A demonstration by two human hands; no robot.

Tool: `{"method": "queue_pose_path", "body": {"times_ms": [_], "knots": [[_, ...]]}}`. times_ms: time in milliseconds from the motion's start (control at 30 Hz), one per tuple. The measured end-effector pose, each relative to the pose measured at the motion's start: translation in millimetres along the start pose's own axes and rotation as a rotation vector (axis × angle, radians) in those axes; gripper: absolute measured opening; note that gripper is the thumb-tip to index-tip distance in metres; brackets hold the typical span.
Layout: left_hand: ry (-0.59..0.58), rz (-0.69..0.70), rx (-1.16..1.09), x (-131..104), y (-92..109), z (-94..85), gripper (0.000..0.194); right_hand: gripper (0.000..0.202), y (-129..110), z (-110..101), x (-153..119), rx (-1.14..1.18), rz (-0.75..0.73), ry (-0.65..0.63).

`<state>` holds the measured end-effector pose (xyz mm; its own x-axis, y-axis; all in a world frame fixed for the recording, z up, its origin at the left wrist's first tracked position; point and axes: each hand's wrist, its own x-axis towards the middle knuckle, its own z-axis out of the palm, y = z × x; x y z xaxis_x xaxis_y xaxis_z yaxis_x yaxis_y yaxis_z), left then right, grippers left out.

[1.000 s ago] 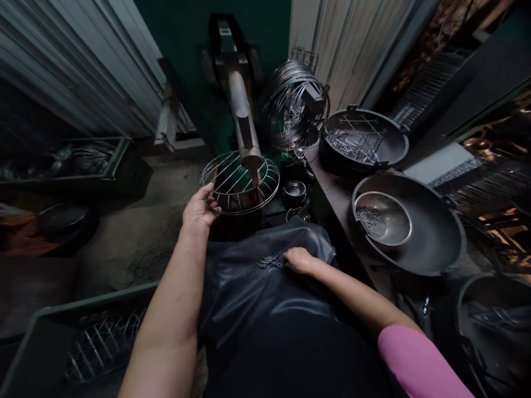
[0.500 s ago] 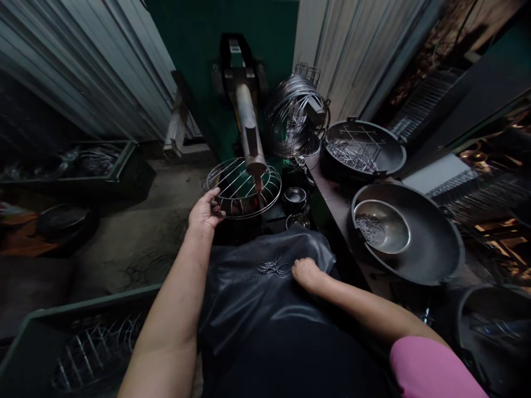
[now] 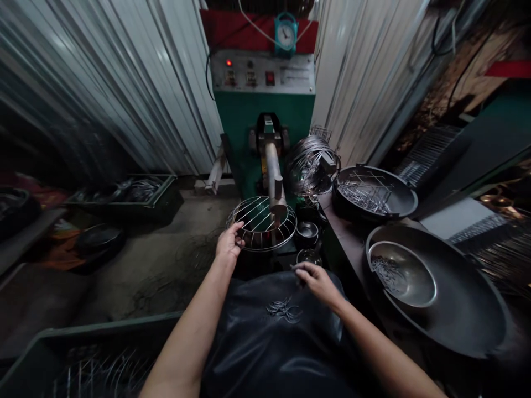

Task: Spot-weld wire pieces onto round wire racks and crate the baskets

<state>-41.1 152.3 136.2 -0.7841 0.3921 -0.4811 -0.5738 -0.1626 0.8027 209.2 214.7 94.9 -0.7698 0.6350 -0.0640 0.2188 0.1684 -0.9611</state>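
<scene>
My left hand (image 3: 229, 243) is closed on the near left rim of a round wire rack (image 3: 254, 239), thumb on top. The rack is a shallow basket of rings and crossing bars. It sits around the front end of the welding machine's metal arm (image 3: 274, 182). My right hand (image 3: 314, 281) is raised just above my lap, fingers pinched on a short wire piece (image 3: 293, 266), whose grey tip shows. A small heap of short bent wire pieces (image 3: 283, 309) lies on the dark apron (image 3: 249, 342) over my lap.
The green machine (image 3: 232, 121) stands ahead with a lit red lamp. Right of it are a wire coil (image 3: 309, 166), a pan of wire parts (image 3: 409, 207), and a large pan (image 3: 468, 309) holding a steel bowl (image 3: 429, 284). Crates (image 3: 166, 199) stand left.
My right hand has lifted off the lap beside the wire heap and now holds a short piece forward, nearer the rack. My left hand keeps its hold on the rack. The view has tilted up.
</scene>
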Motion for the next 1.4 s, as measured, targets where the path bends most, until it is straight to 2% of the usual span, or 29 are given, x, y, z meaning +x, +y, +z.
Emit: {"method": "queue_pose_path", "body": {"times_ms": [67, 133, 200, 333, 533, 800, 1200, 1400], "knots": [[0.01, 0.052, -0.016, -3.4, -2.0, 1.4, 0.041, 0.024, -18.2, 10.6, 22.4, 0.231, -0.064, 0.125], [0.016, 0.1, -0.032, -6.6, -4.1, 1.4, 0.042, 0.026, -29.2, 24.7, 43.2, 0.352, -0.119, 0.197], [0.016, 0.132, -0.037, -8.4, -6.4, 0.1, 0.042, 0.025, -30.9, 38.0, 59.5, 0.339, -0.145, 0.216], [0.023, 0.188, -0.029, -7.4, -10.6, -3.4, 0.041, 0.018, -17.4, 51.8, 75.7, 0.124, -0.143, 0.217], [0.068, 0.174, -0.066, -4.3, -17.3, -2.8, 0.042, 0.017, -9.6, 47.4, 78.4, -0.073, -0.101, 0.23], [0.027, 0.165, -0.106, -2.3, -23.3, -6.6, 0.044, 0.017, -18.1, 47.8, 80.6, 0.13, -0.033, 0.211], [0.025, 0.168, -0.103, -7.9, -21.4, -0.8, 0.045, 0.019, -17.2, 44.0, 79.8, 0.189, -0.09, 0.225], [0.026, 0.196, -0.113, -10.1, -22.0, -0.6, 0.044, 0.02, -21.5, 42.3, 78.0, 0.138, -0.112, 0.238]]}}
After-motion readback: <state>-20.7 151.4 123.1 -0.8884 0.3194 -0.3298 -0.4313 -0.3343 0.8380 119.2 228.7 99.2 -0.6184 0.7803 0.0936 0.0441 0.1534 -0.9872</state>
